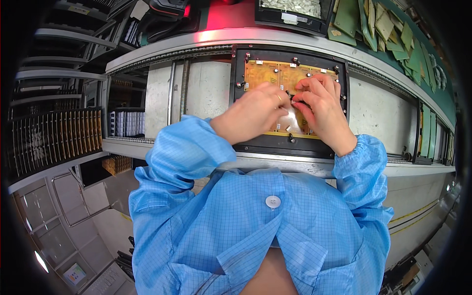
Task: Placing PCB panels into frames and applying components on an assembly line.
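A yellow-brown circuit board panel lies in a black carrier frame in front of me. White connectors and small round dark parts sit on it. My left hand reaches over the left part of the panel, its fingers bent together near the middle. Close beside it, my right hand comes in from the right with thumb and fingers pinched. Their fingertips almost meet over the panel. Whatever is between the fingers is too small or hidden to make out. A bright glare covers the board just below the fingertips.
The carrier sits on a metal conveyor with a near rail and a far rail. Beyond it stands a black bin of small white parts. Green boards pile up at far right. A board rack stands left.
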Available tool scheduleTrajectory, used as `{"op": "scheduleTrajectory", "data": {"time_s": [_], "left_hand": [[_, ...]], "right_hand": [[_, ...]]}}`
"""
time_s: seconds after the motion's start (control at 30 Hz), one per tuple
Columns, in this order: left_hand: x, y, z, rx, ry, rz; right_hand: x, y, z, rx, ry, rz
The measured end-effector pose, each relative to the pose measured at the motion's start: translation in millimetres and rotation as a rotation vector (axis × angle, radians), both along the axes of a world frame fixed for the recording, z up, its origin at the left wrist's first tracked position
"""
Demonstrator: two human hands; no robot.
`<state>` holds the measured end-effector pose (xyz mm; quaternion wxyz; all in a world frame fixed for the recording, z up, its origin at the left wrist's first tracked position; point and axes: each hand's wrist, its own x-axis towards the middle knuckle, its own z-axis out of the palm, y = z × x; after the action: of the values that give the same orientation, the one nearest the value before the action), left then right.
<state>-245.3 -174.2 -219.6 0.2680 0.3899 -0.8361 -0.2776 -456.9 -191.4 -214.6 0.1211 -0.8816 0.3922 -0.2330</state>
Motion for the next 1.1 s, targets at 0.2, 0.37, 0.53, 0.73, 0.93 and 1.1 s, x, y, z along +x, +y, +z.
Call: {"op": "scheduleTrajectory", "data": {"time_s": [0.2,0.37,0.53,0.73,0.93,1.1], "left_hand": [[22,-7,21,0.273,0.15,0.201],[37,-4,16,0.158,0.056,0.296],[41,4,13,0.084,-0.065,0.26],[34,4,1,-0.101,-0.089,0.177],[33,5,-4,-0.107,-0.109,0.192],[28,6,-4,-0.143,-0.1,0.21]], "right_hand": [[3,1,2,-0.035,0.035,-0.007],[8,11,6,-0.091,0.092,-0.014],[5,22,22,0.101,0.02,0.042],[-4,29,11,0.225,0.032,0.177],[-4,32,6,0.171,0.003,0.134],[-9,34,8,0.169,-0.051,0.086]]}}
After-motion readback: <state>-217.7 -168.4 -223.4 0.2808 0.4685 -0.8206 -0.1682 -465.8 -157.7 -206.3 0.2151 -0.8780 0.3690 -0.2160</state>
